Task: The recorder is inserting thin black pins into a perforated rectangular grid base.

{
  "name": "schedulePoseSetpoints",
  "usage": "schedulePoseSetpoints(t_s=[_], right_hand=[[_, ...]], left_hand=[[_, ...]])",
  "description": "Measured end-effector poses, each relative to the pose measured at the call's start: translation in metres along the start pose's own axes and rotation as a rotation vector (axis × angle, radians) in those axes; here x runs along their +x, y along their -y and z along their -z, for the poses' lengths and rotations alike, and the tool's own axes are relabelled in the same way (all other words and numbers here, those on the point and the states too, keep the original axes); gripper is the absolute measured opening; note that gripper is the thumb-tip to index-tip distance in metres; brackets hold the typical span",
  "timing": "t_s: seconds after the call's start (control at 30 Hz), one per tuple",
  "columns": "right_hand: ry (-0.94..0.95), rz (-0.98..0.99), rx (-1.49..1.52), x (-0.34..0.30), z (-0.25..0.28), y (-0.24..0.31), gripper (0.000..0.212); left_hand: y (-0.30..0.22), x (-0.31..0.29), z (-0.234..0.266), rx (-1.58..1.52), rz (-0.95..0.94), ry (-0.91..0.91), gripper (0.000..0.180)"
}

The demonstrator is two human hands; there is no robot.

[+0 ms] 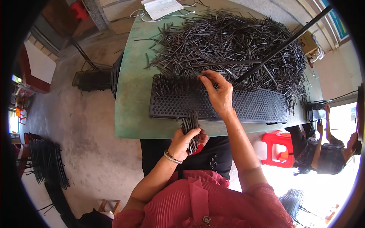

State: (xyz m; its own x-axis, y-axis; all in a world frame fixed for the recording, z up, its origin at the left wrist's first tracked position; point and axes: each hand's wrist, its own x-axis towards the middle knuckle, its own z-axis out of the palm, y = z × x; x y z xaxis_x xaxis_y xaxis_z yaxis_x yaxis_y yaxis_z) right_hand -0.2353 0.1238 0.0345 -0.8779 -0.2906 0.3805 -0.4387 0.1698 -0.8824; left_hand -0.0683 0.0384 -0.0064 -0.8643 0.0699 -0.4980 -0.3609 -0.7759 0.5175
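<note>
A long black tray (258,106) full of round holes lies along the near edge of the green table. Thin dark sticks (171,84) stand upright in the holes of its far left part. My left hand (184,141), just off the tray's near edge, is wrapped round a bundle of dark sticks (189,127) that point upward. Above the tray my right hand (220,95) has thumb and fingers pinched together, beside the right end of the standing sticks. What lies between those fingertips is too small to make out.
Behind the tray a large heap of loose dark sticks (235,41) covers the green table (131,98). A black metal bar (289,41) slants across it. Paper and a white cable (161,8) lie at the back. Another person (327,152) works at right, near a red stool (277,148).
</note>
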Motion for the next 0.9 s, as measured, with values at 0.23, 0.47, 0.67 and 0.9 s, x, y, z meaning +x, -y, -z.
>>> schedulePoseSetpoints(t_s=[0.23, 0.47, 0.67, 0.9], right_hand=[[0.053, 0.031, -0.077, -0.002, 0.002, -0.006, 0.018], [0.032, 0.131, -0.224, -0.006, 0.003, -0.006, 0.022], [0.011, 0.445, -0.399, -0.006, -0.001, -0.003, 0.022], [0.044, 0.533, -0.479, -0.012, -0.003, -0.008, 0.023]], left_hand=[[-0.005, -0.002, -0.002, -0.024, 0.03, 0.008, 0.018], [-0.003, -0.001, 0.003, -0.024, 0.023, 0.002, 0.019], [0.001, -0.001, 0.006, 0.09, -0.002, 0.0, 0.016], [0.0, -0.003, 0.001, 0.011, 0.012, -0.003, 0.013]])
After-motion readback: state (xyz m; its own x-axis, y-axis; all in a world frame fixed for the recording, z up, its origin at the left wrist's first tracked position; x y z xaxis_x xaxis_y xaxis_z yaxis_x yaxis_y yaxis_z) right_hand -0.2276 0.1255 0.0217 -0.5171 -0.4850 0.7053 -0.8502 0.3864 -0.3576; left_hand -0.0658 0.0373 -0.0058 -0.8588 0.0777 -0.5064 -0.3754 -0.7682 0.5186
